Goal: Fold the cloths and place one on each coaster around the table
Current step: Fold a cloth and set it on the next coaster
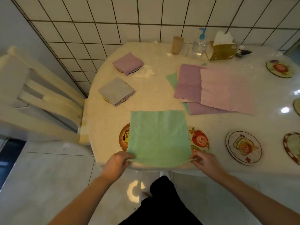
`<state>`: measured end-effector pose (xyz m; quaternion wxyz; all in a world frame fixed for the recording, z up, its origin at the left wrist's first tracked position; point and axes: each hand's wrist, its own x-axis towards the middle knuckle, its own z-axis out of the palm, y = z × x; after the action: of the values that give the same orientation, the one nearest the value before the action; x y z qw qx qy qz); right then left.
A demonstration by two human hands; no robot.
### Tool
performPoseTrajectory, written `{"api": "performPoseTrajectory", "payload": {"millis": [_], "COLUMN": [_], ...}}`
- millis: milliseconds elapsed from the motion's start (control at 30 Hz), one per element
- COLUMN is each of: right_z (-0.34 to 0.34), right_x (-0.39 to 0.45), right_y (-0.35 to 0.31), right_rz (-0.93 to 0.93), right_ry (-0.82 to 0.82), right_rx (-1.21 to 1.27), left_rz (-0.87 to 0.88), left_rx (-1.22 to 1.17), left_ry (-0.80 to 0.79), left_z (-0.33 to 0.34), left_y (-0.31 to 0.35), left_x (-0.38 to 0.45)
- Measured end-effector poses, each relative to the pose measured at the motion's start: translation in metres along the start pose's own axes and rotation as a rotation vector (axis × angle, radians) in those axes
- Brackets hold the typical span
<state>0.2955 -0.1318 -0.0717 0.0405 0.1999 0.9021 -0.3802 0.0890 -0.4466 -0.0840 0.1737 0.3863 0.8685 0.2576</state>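
The flat mint-green scallop-edged cloth (159,137) is showing an even pale green; the folded lilac cloth (128,63) is showing plain purple; the folded grey-blue cloth (116,90) is showing a zigzag edge; the spread pink cloth (227,90) is overlapping a spread lilac cloth (188,82); the round cartoon-printed coaster (243,147) is displaying a cream ground; the white square wall tiles (146,12) are carrying dark grout lines.

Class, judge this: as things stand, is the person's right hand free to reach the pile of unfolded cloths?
Probably not yet: the right hand is pinching a corner of the green cloth. Otherwise the bare table leaves the pile unobstructed.
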Motion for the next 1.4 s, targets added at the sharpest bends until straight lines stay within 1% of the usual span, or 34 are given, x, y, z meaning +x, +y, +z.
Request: {"api": "performPoseTrajectory", "payload": {"millis": [67, 133, 233, 300, 367, 467, 600, 700, 800, 1100, 1200, 1267, 1400], "right_z": [-0.011, -0.022, -0.036, -0.041, -0.042, -0.037, -0.036, -0.038, -0.039, -0.039, -0.038, -0.037, -0.036], "right_x": [0.012, 0.029, 0.069, 0.097, 0.124, 0.157, 0.186, 0.194, 0.200, 0.210, 0.213, 0.214, 0.215], "right_y": [-0.002, -0.004, -0.006, -0.009, -0.009, 0.004, 0.017, 0.019, 0.022, 0.016, 0.017, 0.015, 0.013], "right_rz": [0.056, 0.100, 0.166, 0.185, 0.204, 0.277, 0.358, 0.371, 0.364, 0.383, 0.420, 0.430, 0.428], "right_ry": [0.073, 0.154, 0.269, 0.303, 0.318, 0.302, 0.258, 0.230, 0.206, 0.224, 0.222, 0.237, 0.253], "right_rx": [0.112, 0.219, 0.350, 0.380, 0.382, 0.371, 0.353, 0.398, 0.361, 0.183, 0.169, 0.171, 0.088], "left_rz": [-0.185, -0.335, -0.515, -0.602, -0.671, -0.736, -0.778, -0.767, -0.776, -0.821, -0.840, -0.836, -0.813], "left_rx": [-0.118, -0.274, -0.532, -0.661, -0.694, -0.645, -0.589, -0.593, -0.553, -0.422, -0.386, -0.374, -0.365], "left_ry": [0.018, 0.078, 0.182, 0.240, 0.272, 0.290, 0.296, 0.305, 0.290, 0.262, 0.264, 0.268, 0.259], "left_z": [-0.010, -0.022, -0.035, -0.038, -0.036, -0.028, -0.022, -0.022, -0.023, -0.025, -0.026, -0.025, -0.025], "left_y": [0.001, 0.006, 0.013, 0.012, 0.007, -0.003, -0.010, -0.008, -0.013, -0.012, -0.013, -0.015, -0.018], "left_x": [0.015, 0.036, 0.076, 0.101, 0.122, 0.144, 0.160, 0.165, 0.171, 0.186, 0.190, 0.192, 0.193]}}
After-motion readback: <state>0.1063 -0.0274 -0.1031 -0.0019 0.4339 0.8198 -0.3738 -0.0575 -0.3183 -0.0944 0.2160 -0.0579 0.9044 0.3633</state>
